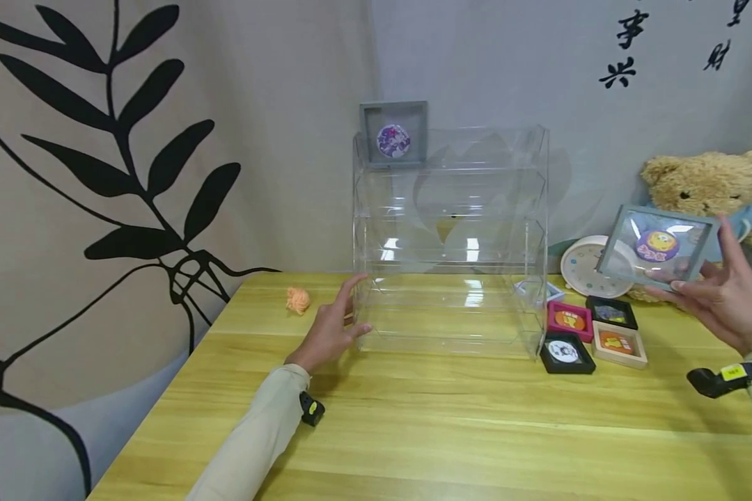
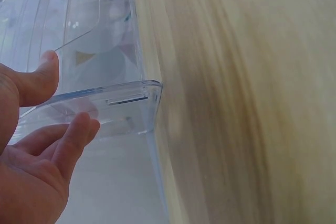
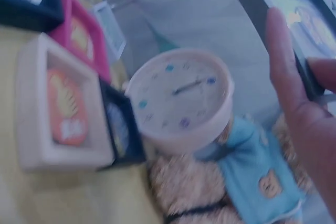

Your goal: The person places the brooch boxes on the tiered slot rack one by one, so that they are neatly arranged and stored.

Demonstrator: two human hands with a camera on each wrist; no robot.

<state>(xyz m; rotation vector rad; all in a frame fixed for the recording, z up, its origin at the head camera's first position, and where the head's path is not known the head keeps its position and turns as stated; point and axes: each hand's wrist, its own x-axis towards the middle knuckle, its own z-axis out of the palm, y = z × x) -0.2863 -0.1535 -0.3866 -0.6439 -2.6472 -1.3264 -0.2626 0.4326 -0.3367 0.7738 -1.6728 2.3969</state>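
Observation:
A clear tiered acrylic display rack stands at the back of the wooden table. My left hand grips its lower left side panel; in the left wrist view the thumb is on one side of the panel and the fingers are on the other. On the rack's top tier, at the left, a grey square frame with a purple round badge stands upright. My right hand holds up a second grey frame, with a purple and yellow badge inside, tilted, by its right side.
Right of the rack lie several small framed badges: pink, cream and black. Behind them are a round white clock and a teddy bear in blue. An orange lump lies left of the rack.

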